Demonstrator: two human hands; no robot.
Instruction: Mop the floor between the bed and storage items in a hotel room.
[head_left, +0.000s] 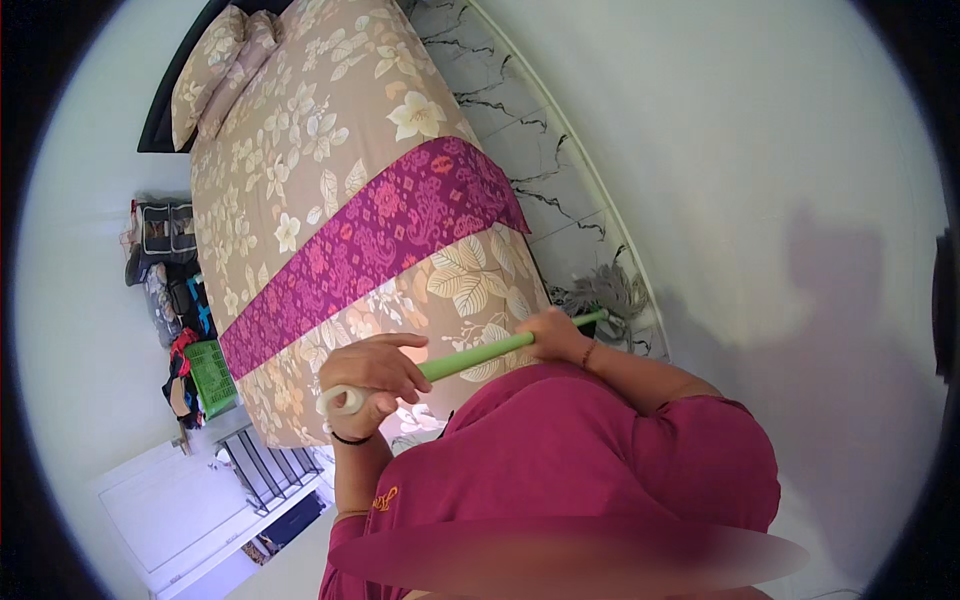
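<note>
Slanting across my body is a mop with a green handle (478, 355). Around its upper end is my left hand (371, 369), loosely curled with the index finger lifted. A white hanging loop (343, 400) sticks out past that palm. Farther down the handle, my right hand (553, 336) grips it in a fist. Beyond the right hand, the grey stringy mop head (609, 289) rests on the marble-patterned tile floor (555, 176), between bed and wall. Part of the handle is hidden behind my fingers.
A bed with a floral sheet (300, 187) and a purple patterned runner (375, 236) stands close ahead. The white wall (720, 187) rises at the right. Leftward are a green plastic crate (211, 377), bags (169, 229), a dark metal rack (266, 469) and a white door (176, 510).
</note>
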